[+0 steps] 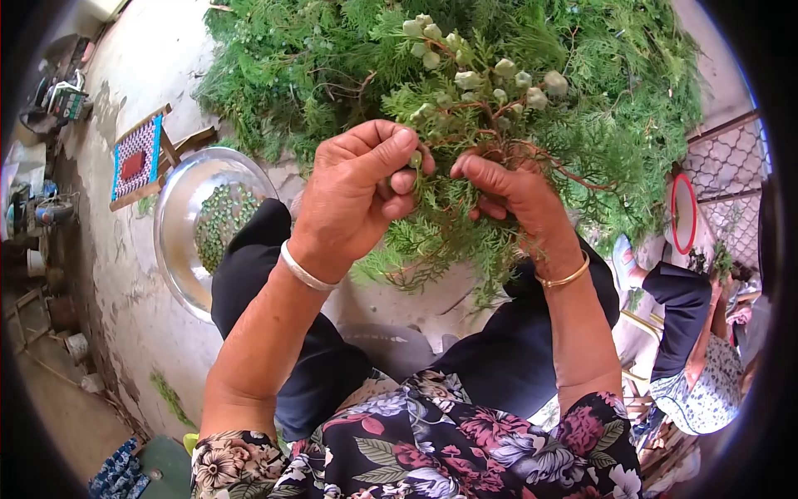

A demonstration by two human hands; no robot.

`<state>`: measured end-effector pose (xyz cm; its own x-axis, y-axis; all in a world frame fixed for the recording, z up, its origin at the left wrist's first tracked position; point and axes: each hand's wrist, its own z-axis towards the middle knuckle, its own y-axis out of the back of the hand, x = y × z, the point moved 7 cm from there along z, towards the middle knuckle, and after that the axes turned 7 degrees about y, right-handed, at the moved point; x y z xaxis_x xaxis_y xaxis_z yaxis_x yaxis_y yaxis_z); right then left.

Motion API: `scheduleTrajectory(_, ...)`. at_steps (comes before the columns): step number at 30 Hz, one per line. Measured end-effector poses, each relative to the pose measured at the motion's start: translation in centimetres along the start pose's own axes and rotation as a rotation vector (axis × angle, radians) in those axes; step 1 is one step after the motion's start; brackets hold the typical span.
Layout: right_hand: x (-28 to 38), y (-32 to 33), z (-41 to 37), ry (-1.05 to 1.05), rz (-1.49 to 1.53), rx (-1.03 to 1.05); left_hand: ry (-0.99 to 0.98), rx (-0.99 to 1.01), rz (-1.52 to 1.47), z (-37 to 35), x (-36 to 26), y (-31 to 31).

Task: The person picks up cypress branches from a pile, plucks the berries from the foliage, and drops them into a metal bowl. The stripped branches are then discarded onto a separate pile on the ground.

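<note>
Above my lap, my right hand [517, 193] grips a leafy conifer branch [490, 125] by its reddish stem. Pale green, knobbly cones [467, 81] cluster on the upper twigs. My left hand [357, 183], with thumb and fingers closed, pinches a small green cone [416, 158] just left of the branch. Feathery sprigs hang below both hands. By my left knee, a shiny metal basin [169, 224] holds many loose green cones [223, 218]; my knee hides part of it.
A large heap of cut conifer branches [291, 75] covers the floor ahead. A low stool with a woven seat [137, 160] stands beyond the basin. At right, another person [694, 366] sits holding greenery, near a red hoop [683, 214] and a metal lattice [727, 166].
</note>
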<state>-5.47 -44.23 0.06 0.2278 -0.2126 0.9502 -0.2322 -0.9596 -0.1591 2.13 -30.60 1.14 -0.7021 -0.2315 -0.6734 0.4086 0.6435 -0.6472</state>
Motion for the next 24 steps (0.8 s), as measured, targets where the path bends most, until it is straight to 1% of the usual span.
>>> scheduleTrajectory(1, 0.1, -0.3, -0.2, 0.005, 0.014, -0.012, 0.033, -0.033, -0.080, 0.2, 0.6, 0.5)
scheduleTrajectory(2, 0.1, -0.6, -0.1, 0.005, 0.014, -0.013, 0.035, -0.032, -0.081, 0.3, 1.0, 0.5)
scheduleTrajectory(4, -0.4, -1.2, 0.0, -0.014, 0.004, 0.038, 0.004, -0.128, -0.085, 0.4, 1.9, 1.0)
scheduleTrajectory(5, -0.7, -1.4, 0.2, 0.008, 0.023, 0.066, -0.023, -0.131, -0.003, 0.3, 2.1, 0.9)
scheduleTrajectory(6, -0.5, -1.7, 0.1, 0.006, 0.024, 0.065, -0.021, -0.131, -0.003, 0.2, 2.5, 0.6)
scheduleTrajectory(8, 0.4, -2.1, 0.1, 0.080, -0.008, 0.038, -0.219, -0.306, 0.495, -0.3, 1.8, 0.1)
scheduleTrajectory(9, 0.2, -2.0, 0.0, 0.078, -0.006, 0.035, -0.304, -0.340, 0.603, -0.3, 1.7, -0.1)
scheduleTrajectory(12, -0.2, -1.3, 0.3, 0.093, -0.056, 0.006, -0.271, -0.381, 0.658, -0.3, 1.4, 0.0)
scheduleTrajectory(13, -0.2, -1.1, 0.2, 0.091, -0.095, 0.006, -0.268, -0.378, 0.660, -0.5, 1.0, -0.2)
scheduleTrajectory(15, -0.2, -0.8, 0.0, 0.086, -0.133, 0.002, 0.016, -0.218, 0.339, -0.3, 2.3, -0.6)
scheduleTrajectory(16, -0.2, -1.0, -0.1, 0.079, -0.043, 0.023, 0.019, -0.217, 0.339, -0.2, 2.3, -0.4)
scheduleTrajectory(17, -0.2, -1.1, -0.2, 0.073, 0.047, 0.043, 0.064, -0.155, 0.246, 0.1, 2.7, -0.4)
scheduleTrajectory(18, -0.1, -1.1, -0.3, 0.073, 0.046, 0.043, 0.108, -0.094, 0.153, 0.3, 3.1, -0.5)
scheduleTrajectory(20, -0.3, -1.3, -0.6, 0.006, 0.138, 0.075, 0.094, -0.074, 0.145, 0.3, 3.1, -0.3)
scheduleTrajectory(24, -0.2, -1.5, -0.8, 0.013, 0.194, 0.074, 0.117, -0.006, 0.045, 0.1, 3.2, -0.6)
